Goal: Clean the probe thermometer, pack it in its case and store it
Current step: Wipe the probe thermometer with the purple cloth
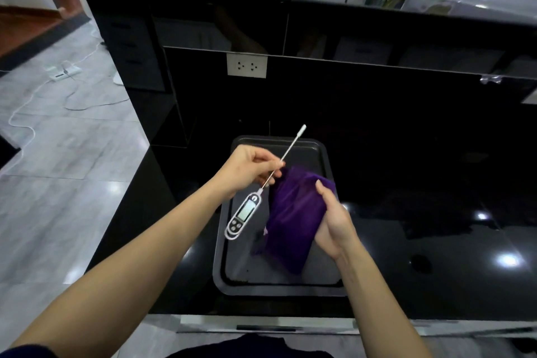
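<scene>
Thermometer pinched mid-probe by left hand; right hand grips purple cloth at 3 o'clock, over tray. Best: wrap cloth around probe, wipe toward the tip, body steady.

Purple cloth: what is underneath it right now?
Under the purple cloth, held up by the right hand, lies the dark baking tray on the black counter. The tray floor directly beneath the cloth is covered, so anything there cannot be seen.
</scene>
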Motion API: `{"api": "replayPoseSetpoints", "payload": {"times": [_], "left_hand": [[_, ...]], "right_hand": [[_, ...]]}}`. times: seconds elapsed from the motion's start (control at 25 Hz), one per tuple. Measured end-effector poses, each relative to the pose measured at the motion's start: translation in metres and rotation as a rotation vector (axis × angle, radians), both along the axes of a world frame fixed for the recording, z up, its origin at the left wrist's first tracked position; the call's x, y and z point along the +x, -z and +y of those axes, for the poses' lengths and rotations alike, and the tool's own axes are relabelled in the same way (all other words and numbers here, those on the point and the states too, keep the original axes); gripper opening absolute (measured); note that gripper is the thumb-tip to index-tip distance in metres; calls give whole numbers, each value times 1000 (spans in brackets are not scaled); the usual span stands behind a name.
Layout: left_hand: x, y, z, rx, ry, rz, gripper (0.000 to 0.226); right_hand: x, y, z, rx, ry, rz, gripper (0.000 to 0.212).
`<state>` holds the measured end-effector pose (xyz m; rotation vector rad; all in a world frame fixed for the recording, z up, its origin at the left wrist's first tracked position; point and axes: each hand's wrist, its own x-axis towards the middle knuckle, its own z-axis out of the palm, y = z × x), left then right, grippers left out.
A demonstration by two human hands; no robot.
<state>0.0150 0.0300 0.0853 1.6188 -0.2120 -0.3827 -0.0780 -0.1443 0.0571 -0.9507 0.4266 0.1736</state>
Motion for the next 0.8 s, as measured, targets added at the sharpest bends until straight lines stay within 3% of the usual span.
{"api": "replayPoseSetpoints", "payload": {"times": [0.28, 0.8], "left_hand": [[-17, 9, 4, 219, 214, -1, 10], [-25, 17, -4, 176, 214, 57, 16]], "right_hand": [[18, -12, -8, 29, 97, -53, 53], [42, -5, 0, -201, 307, -87, 15]]}}
